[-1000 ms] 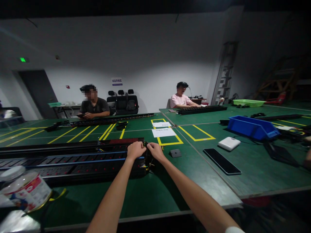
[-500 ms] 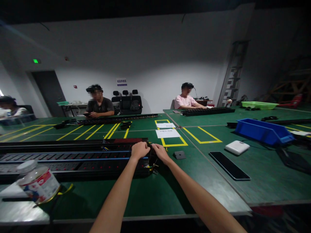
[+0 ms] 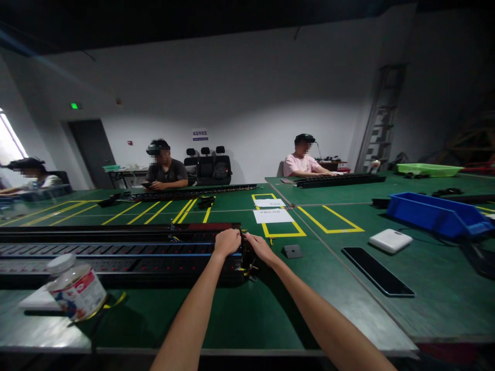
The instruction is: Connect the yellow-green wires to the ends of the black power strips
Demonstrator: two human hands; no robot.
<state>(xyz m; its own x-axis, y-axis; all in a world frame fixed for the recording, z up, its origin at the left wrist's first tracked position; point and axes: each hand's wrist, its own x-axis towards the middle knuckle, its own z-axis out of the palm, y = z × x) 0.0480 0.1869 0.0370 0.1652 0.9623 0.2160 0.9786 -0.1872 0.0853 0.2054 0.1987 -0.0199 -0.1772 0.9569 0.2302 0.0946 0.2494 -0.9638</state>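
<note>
Long black rails (image 3: 162,265) with rows of slots and small red dots lie side by side, running off to the left. At their right end, my left hand (image 3: 227,242) is closed, its fingers curled over the end of the rails. Close beside it, my right hand (image 3: 261,248) has fingers and thumb drawn together at the same end. What each hand pinches is hidden by the fingers and the dark parts. Loose coloured wires (image 3: 247,270) stick out from the nearer rail's end, just below my hands. A small grey bracket (image 3: 293,251) lies right of my right hand.
A clear jar (image 3: 77,288) with a white lid stands at the left front. A phone (image 3: 377,272), a white box (image 3: 390,240) and a blue bin (image 3: 436,214) are at the right. Paper sheets (image 3: 274,216) lie beyond my hands. Several people sit across the green table (image 3: 328,288).
The view has shifted a little, so everything sits slightly further right. My hands stay together at the rails' end, with the right fingers slightly straighter.
</note>
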